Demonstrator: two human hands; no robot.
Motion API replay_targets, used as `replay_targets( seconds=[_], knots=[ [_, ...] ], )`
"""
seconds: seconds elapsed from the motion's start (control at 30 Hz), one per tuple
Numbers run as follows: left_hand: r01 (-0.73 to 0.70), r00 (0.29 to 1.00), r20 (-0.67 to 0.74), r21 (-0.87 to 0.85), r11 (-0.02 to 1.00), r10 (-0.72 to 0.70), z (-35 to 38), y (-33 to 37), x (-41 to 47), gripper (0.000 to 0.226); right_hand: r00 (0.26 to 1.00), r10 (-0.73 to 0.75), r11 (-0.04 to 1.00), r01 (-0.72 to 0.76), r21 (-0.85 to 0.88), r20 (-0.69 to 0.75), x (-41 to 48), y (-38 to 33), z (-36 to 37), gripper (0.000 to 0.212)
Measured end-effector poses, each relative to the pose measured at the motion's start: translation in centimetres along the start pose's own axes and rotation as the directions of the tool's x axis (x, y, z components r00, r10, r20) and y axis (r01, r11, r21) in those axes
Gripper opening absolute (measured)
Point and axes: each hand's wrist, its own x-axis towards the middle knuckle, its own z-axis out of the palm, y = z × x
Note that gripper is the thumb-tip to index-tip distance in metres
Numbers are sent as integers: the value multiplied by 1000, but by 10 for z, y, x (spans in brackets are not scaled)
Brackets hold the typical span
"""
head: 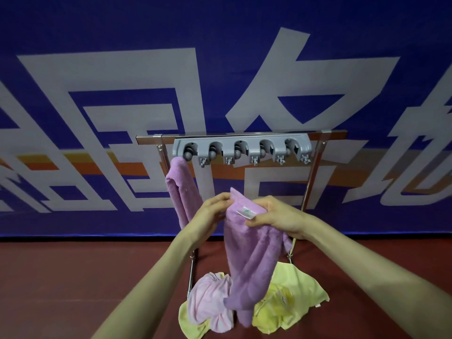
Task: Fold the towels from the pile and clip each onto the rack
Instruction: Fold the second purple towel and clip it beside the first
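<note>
A purple towel [252, 260] with a white label hangs folded lengthwise in front of me. My left hand [212, 211] pinches its top left edge. My right hand [276, 216] grips its top right part beside the label. Behind stands a metal rack [315, 162] with a grey clip bar [241, 149] holding several clips. Another purple towel [182, 192] hangs from the leftmost clip. On the floor below lies the pile: a pink towel [208, 299] and yellow towels [293, 297].
A blue banner with large white characters [122, 94] fills the wall behind the rack. The floor [73, 277] is dark red. The other clips on the bar hold nothing.
</note>
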Motion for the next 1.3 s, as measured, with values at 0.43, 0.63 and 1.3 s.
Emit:
replay_targets(
  seconds=[0.43, 0.63, 1.3],
  knots=[
    [-201, 954, -235, -55, 978, 183, -6, 34, -15, 23, 997, 33, 999, -30, 34, -65, 6, 12, -1, 27],
    [-252, 900, -375, -33, 967, 221, -8, 42, -19, 22, 988, 91, 993, -100, -69, -128, 4, 33, -15, 8],
    [-233, 786, -595, -39, 972, 165, -64, 39, -26, 18, 943, 191, 981, -172, 93, -272, -10, 64, -53, 23]
  ],
)
